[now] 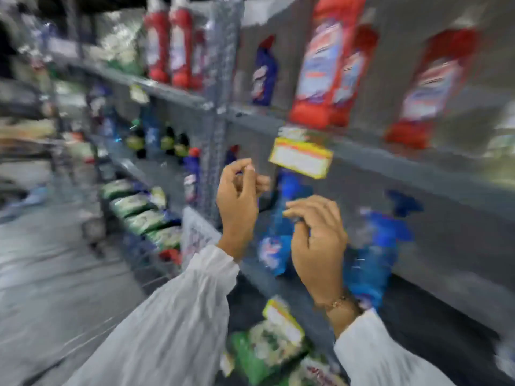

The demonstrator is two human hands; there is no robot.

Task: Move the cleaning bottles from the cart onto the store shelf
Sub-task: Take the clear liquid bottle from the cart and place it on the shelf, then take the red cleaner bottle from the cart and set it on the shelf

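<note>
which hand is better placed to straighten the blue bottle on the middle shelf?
Right, probably. The right hand is raised directly in front of the blue bottle, fingers nearly on it; the left hand is off to its side. Blur hides contact.

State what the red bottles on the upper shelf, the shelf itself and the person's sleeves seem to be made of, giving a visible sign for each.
Red bottles: probably moulded plastic, glossy, with printed labels; motion blur hides detail.
Shelf: likely painted metal, matte grey, with a thin flat front edge and a perforated upright.
Sleeves: soft white fabric, gathered and wrinkled at the cuffs.
</note>
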